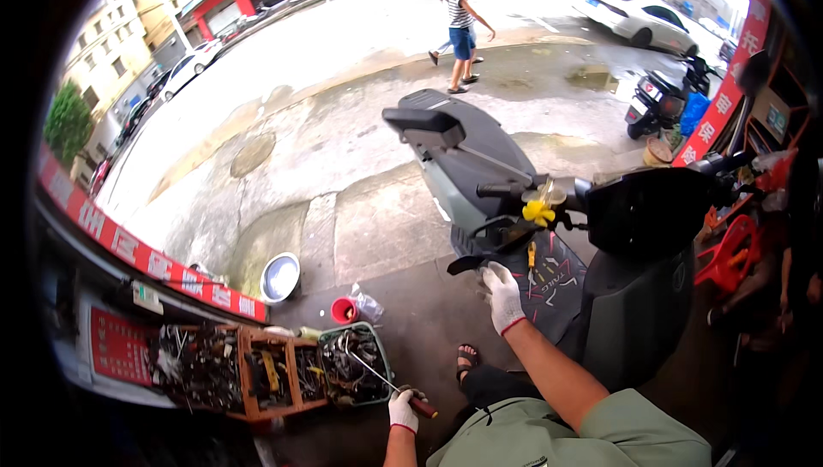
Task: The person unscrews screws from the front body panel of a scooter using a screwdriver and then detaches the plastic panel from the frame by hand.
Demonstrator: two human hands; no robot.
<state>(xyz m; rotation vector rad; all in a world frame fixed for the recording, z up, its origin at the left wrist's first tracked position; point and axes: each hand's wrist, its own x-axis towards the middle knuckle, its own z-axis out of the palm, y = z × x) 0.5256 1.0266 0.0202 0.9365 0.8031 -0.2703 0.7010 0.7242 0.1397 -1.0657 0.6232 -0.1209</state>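
My left hand [403,410], in a white glove, is closed on a long screwdriver [420,403] with a dark red handle, its shaft reaching up over a green tray of parts [367,360]. My gloved right hand [501,296] has bent fingers at a black part [465,263] on the side of the black scooter [639,304]; whether they hold anything is unclear. A yellow-handled tool [531,257] lies on the scooter's patterned floor mat [553,296]. A yellow ornament [538,213] sits by the handlebar.
Wooden tool boxes [266,373] stand lower left, near a red bucket [345,311] and metal basin [280,278]. A red plastic chair [729,253] is at right, with someone's dark-clad legs. Two people [463,34] walk outside beyond a parked scooter [656,103]; cars line the street.
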